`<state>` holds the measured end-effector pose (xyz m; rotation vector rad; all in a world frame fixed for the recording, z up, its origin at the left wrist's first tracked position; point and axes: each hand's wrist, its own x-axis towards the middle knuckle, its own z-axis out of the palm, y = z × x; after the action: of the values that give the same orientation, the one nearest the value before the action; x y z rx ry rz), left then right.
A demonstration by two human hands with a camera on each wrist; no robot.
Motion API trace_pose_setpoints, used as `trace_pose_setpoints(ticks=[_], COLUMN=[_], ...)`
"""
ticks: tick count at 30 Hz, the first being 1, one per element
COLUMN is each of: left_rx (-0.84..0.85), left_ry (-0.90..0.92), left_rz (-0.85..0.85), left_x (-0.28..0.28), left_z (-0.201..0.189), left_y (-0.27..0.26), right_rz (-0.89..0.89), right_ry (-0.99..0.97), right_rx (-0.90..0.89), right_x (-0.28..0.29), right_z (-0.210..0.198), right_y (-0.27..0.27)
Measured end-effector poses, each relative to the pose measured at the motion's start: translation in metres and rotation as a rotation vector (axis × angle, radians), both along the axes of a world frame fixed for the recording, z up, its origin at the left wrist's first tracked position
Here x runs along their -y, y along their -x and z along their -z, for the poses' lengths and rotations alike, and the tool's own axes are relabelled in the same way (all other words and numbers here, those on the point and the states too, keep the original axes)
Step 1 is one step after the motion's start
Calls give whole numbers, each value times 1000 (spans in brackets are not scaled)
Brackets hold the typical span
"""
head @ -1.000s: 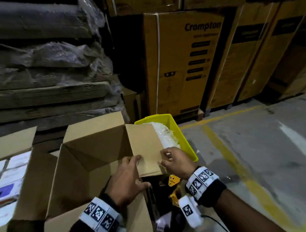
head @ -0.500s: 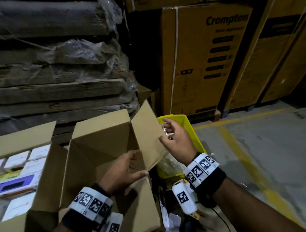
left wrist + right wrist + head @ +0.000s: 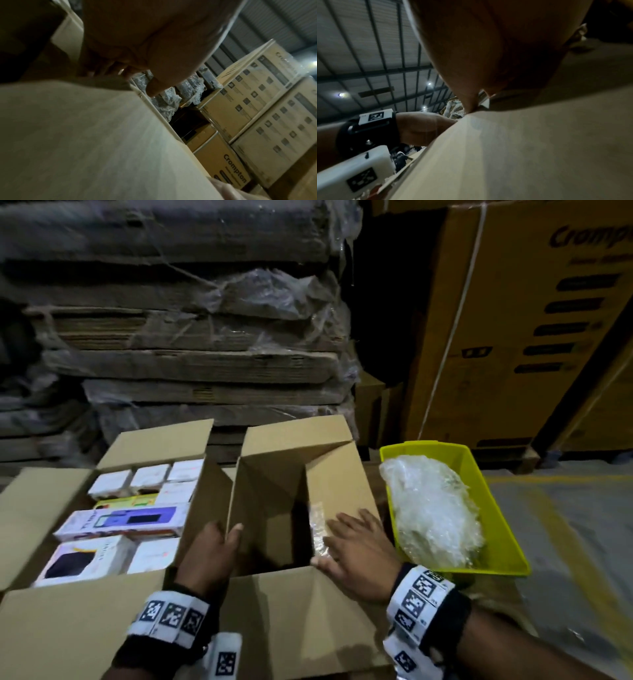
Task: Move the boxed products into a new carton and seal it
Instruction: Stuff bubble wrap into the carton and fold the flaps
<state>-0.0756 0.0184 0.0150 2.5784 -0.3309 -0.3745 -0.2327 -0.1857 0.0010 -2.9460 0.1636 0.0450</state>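
An empty brown carton [image 3: 274,508] stands open in the middle of the head view, its flaps spread. My left hand [image 3: 209,556] grips the top edge of its left wall, thumb inside; the left wrist view shows the fingers [image 3: 106,67] curled over the cardboard [image 3: 85,135]. My right hand [image 3: 359,553] lies flat with fingers spread on the right flap [image 3: 339,484], pressing it outward. A second open carton [image 3: 34,515] at the left holds several boxed products [image 3: 120,522], mostly white, one purple.
A yellow bin [image 3: 479,470] with bubble wrap [image 3: 431,508] sits just right of the empty carton. Behind are a plastic-wrapped stack of flat cardboard [image 3: 188,320] and tall Crompton cartons [image 3: 531,320]. Concrete floor lies to the right.
The right flap, folded inward a second ago, was lifted and now lies pushed outward under my right hand. My left hand moved from that flap to the left wall's edge.
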Motion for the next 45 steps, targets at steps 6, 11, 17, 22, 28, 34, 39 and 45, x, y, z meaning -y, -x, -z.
trace_pose_setpoints(ticks=[6,11,17,22,28,34,39,45], left_rx=[-415,-535,-414,-329,158,409,166,126], left_ry=[201,369,344,400,442,699,536,121], left_rz=[-41,-121,-144,-199,-275,-196,260,554], left_x=[-3,-6,6,-4,-13,-4,21,37], left_z=[31,69,39,25,-19,-59,-35,4], left_y=[-7,-15,0,-3,-5,15,28,33], right_rz=[160,340,445,471,439,228,151,25], right_ry=[63,-53,-218,-229,-213,-247,-379,-344], right_rx=[-40,13,159,153,153,207,353,422], right_x=[14,28,32,40,37,28,43,62], right_z=[-3,-2,3,4,0,3,11,24], right_y=[7,17,24,29,29,15,15,47])
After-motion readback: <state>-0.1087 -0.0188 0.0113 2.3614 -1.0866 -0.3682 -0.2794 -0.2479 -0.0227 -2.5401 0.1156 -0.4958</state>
